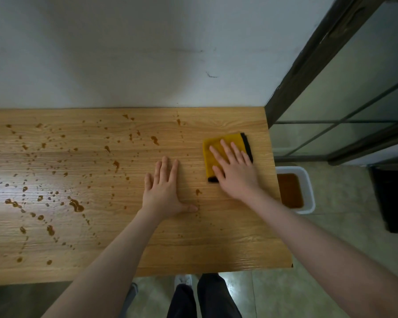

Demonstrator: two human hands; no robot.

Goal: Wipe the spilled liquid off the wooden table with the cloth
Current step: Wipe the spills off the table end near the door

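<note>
A folded yellow cloth [216, 143] with a black edge lies near the far right corner of the wooden table [228, 237]. My right hand [236, 171] rests flat on it with straight fingers spread. My left hand [164, 190] lies flat on the bare wood just left of the cloth, palm down, fingers straight. Brown liquid [76, 205] is spattered in drops and small puddles over the left and middle of the table, with a few drops [198, 192] between my hands.
A white tub [308, 193] holding brown liquid stands on the floor past the table's right edge. A dark-framed glass partition [331, 88] rises at the right, a white wall [124, 53] runs behind the table. A black object [393, 200] sits on the floor far right.
</note>
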